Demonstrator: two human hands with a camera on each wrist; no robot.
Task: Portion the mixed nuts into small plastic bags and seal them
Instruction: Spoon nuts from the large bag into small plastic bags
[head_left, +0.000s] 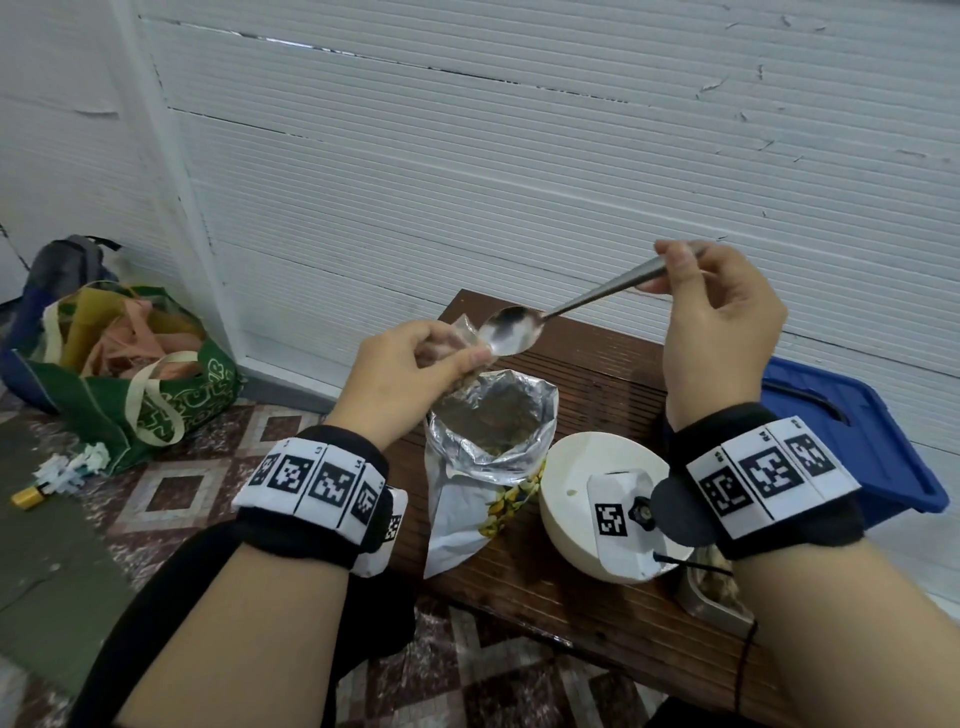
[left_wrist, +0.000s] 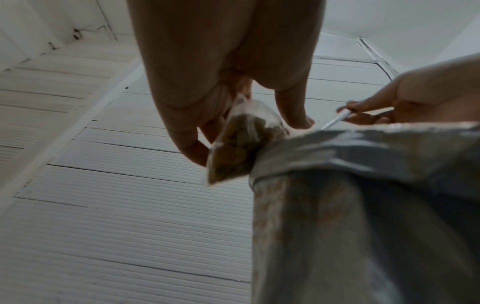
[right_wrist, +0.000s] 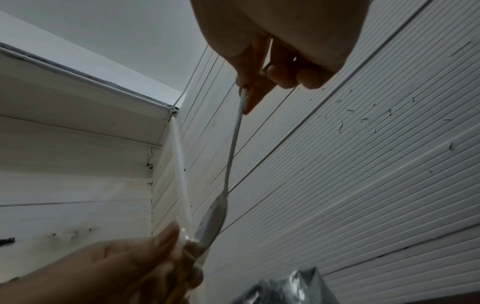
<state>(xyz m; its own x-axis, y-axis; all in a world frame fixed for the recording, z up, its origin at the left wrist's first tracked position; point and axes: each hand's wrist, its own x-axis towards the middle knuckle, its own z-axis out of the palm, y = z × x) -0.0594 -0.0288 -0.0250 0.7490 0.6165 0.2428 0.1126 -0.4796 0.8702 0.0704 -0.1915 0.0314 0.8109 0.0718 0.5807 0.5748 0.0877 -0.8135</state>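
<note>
My left hand (head_left: 415, 358) pinches a small clear plastic bag (head_left: 460, 345) partly filled with brown nuts, held just above the open foil nut pouch (head_left: 493, 415). In the left wrist view the small bag (left_wrist: 239, 144) hangs from my fingers (left_wrist: 192, 148) beside the pouch's rim (left_wrist: 363, 148). My right hand (head_left: 717, 317) grips the handle of a metal spoon (head_left: 511, 330); its empty bowl sits at the small bag's mouth. The right wrist view shows the spoon (right_wrist: 233, 148) running down to the small bag (right_wrist: 189, 242) and my left hand (right_wrist: 116, 265).
The pouch stands on a dark wooden bench (head_left: 597, 364). A white bowl-shaped object (head_left: 587, 467) with a tagged device sits to its right, and a metal tray (head_left: 711, 592) of nuts near my right wrist. A blue plastic bin (head_left: 852, 426) is at right, a green tote bag (head_left: 135, 374) on the floor at left.
</note>
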